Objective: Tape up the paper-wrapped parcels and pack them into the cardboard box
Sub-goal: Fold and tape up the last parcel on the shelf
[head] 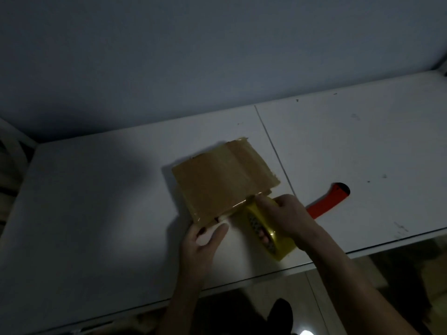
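Note:
A flat brown paper-wrapped parcel (223, 177), shiny with clear tape, lies on the white table (96, 201) near its middle. My left hand (205, 238) grips the parcel's near corner, fingers under it and thumb alongside. My right hand (283, 216) grips a yellow roll of tape (268, 235) standing on edge just right of that corner. A strip of tape runs from the roll onto the parcel's near edge. No cardboard box is in view.
An orange-handled cutter (329, 199) lies on the table to the right of my right hand. A seam (273, 146) divides the tabletop into two panels. The wall stands behind, and the floor and a dark shoe (280, 313) show below the front edge.

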